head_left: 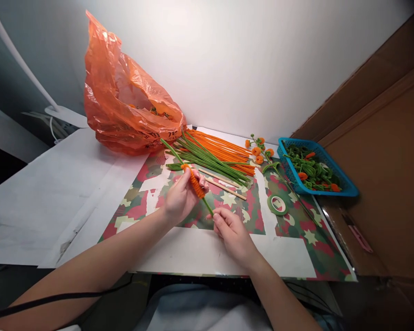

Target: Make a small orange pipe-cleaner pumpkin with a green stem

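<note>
While both hands work above the patterned mat point(290, 239) on the tabletop point(55, 193), the piece in question is an orange coil point(196, 183) wound round a green stem point(174, 154), held clear of the surface. The left hand point(182, 197) is closed on the coil, fingers wrapped from below and thumb on top. The stem's long axis runs on a diagonal: its upper end rises up and to the left past the left grip, and its lower end point(208, 207) descends to the right and toward the person. The right hand point(232, 232) sits at that lower end, fingers curled; the fingertips meet the stem tip, though whether they pinch it cannot be told. The right hand is therefore nearer the free tail, the left nearer the coil. Loose green and orange stems point(217, 154), two wooden sticks point(224, 183), a roll of green tape point(278, 204), a blue basket point(345, 186) and an orange bag point(124, 110) lie beyond, well apart from both hands.
</note>
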